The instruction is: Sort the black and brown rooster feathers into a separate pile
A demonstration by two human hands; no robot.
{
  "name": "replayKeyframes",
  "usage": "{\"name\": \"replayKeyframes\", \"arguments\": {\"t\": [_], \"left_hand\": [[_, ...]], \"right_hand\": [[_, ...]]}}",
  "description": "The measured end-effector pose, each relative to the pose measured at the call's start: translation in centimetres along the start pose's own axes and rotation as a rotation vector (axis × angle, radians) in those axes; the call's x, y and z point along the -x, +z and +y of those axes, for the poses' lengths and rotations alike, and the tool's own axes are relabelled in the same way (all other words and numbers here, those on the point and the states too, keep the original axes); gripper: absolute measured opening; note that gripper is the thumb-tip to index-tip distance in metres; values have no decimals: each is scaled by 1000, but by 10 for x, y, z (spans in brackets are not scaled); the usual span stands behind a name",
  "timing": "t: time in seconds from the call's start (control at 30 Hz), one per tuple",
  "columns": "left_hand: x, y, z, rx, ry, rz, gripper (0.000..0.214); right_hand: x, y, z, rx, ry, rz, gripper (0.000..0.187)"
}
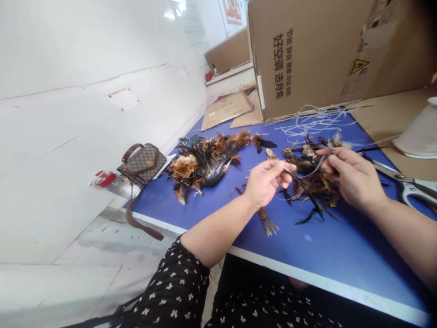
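Pinching a dark feather [306, 188] in left hand [268, 183] and a pale strip [314, 170] in right hand [357, 176], could snag loose feathers [328, 192] below through slack.

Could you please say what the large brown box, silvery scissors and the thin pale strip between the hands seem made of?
Large brown box: matte cardboard, by its dull tan faces. Silvery scissors: probably smooth metal blades, from their grey sheen; handles unclear. Thin pale strip: perhaps plastic, from its smooth, springy curve.
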State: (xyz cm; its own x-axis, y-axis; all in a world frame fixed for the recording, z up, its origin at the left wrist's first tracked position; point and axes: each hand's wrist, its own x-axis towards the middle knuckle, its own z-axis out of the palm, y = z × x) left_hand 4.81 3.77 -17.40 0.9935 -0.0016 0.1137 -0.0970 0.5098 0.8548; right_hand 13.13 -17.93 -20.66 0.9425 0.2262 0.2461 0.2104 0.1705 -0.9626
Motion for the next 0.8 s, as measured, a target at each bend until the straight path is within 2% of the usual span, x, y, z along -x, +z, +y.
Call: {"name": "replayKeyframes", "arguments": {"t": [0.07,0.13,0.23,0.37,0.47,0.6,0.73,0.8], "left_hand": [[6,3,-10,-71,-74,-78,47],[9,4,-19,-104,-97,-88,53],[7,2,-28,-129,-65,-7,58],[3,-3,-32,-203,-22,105,57],[1,-7,-33,-226,-12,127,55],[3,-8,-33,-226,-44,82,57],[3,-7,-33,-183,-69,57,57],[1,-7,-30,-115,-54,96,53]], "right_hand": [[3,4,-5,21,26,-110,32],[6,8,-8,67,10,-193,41],[13,13,-10,82,-20,-312,53],[20,17,-15,31,30,-435,66],[24,21,-20,7,91,-487,79],[26,26,-20,21,150,-506,100],[28,28,-16,24,160,-529,106],[27,26,-15,19,152,-525,106]]}}
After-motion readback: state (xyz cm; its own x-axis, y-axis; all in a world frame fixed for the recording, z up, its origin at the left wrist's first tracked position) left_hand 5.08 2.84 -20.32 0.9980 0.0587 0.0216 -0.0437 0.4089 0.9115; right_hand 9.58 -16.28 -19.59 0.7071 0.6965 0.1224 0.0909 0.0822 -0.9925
